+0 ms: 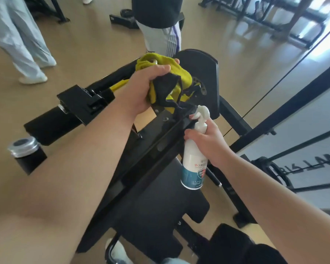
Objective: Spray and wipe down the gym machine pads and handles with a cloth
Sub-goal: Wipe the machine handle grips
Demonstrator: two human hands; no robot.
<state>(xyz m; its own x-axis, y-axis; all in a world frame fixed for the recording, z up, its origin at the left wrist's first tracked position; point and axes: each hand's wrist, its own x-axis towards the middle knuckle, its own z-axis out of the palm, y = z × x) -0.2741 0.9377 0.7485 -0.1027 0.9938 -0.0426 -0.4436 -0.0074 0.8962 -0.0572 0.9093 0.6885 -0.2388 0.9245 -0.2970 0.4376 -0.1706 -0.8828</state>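
My left hand (141, 86) grips a yellow cloth with black trim (171, 80) and holds it against the upper part of a black gym machine (156, 141). Part of the cloth is draped over the machine's metal frame near a perforated adjuster plate (200, 84). My right hand (208, 143) holds a white spray bottle with a teal label (193, 164) upright beside the frame, its nozzle pointing left toward the frame. A black seat pad (160, 204) lies below, and black roller pads (51, 121) stick out to the left.
Two people stand on the tan floor beyond the machine, one at the upper left (21, 37) and one straight ahead (160, 29). A chrome-capped roller end (24, 147) juts out at left. A mirror wall and black frame bars (286, 119) run along the right.
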